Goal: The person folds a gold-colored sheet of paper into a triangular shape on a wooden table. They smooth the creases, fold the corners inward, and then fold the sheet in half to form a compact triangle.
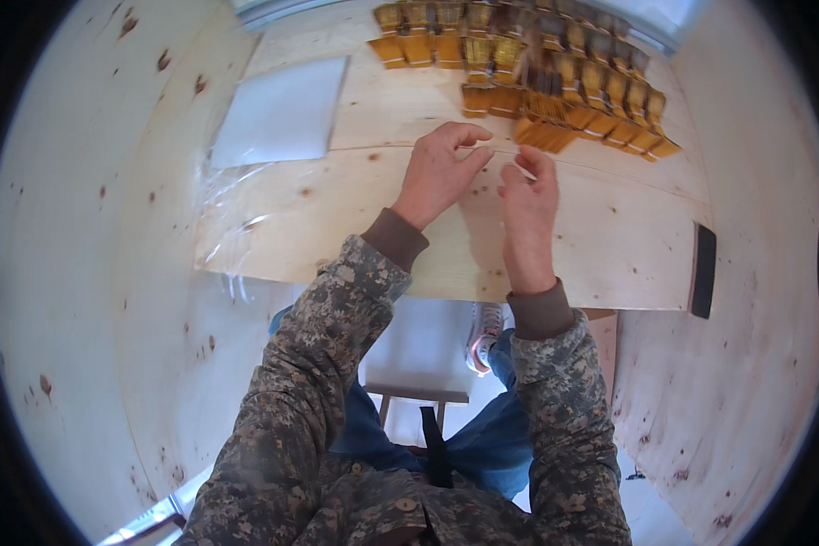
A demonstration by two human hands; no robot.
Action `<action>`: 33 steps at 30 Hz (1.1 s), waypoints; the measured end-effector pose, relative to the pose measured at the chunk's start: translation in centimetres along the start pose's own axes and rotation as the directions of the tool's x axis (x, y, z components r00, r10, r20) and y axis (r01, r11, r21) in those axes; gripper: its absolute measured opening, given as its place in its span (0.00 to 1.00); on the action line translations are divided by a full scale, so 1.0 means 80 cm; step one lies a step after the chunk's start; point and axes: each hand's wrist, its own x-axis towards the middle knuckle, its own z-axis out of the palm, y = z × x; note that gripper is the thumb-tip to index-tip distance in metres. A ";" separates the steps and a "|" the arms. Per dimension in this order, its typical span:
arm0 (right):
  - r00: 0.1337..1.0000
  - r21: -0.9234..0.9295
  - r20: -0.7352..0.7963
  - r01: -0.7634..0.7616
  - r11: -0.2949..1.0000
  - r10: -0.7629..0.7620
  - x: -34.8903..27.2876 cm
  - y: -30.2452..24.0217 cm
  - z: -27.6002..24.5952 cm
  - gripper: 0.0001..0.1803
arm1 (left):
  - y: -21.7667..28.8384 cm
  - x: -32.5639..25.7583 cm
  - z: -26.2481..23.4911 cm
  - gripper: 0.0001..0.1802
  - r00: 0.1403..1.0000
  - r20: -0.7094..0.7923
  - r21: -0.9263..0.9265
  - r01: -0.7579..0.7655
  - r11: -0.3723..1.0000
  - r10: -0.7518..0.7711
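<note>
- Side walls (91,227): flat pale wood panels, scattered dark knots, bowed by the lens.
- Tabletop (610,218): pale knotty wood, straight seam across it.
- Sleeves (300,337): camouflage cloth, wrinkled, ribbed brown cuffs.
- Amber bundles (601,91): rows at far side, centre to right; flared, glossy-looking, pale bands round them. Blurred, exact kind unclear.
- White sheet (280,114): flat, smooth, four-sided, far left of table.
- Left hand (441,168): over table, thumb and forefinger a narrow gap apart, nothing visible between.
- Right hand (530,200): fingers bent, tips near the closest bundles; can't tell if gripping anything.
- Clear film (237,218): crinkled, shiny, left edge.
- Black strip (703,271): matte, narrow, right edge.
</note>
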 end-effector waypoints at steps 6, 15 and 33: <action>0.987 0.025 0.154 -0.040 0.999 0.036 -0.025 -0.025 0.020 0.19 | -0.037 -0.025 -0.159 0.19 0.981 -0.090 0.544 -0.098 0.833 0.174; 0.922 -0.065 0.382 -0.042 0.997 0.064 -0.049 -0.003 0.066 0.12 | -0.093 -0.042 -0.252 0.30 0.956 -0.267 0.863 0.294 0.410 -0.124; 0.689 -0.297 0.331 0.725 0.622 -0.645 -0.077 -0.026 0.111 0.25 | -0.002 -0.049 -0.285 0.11 0.980 -0.139 0.704 -0.001 0.710 0.139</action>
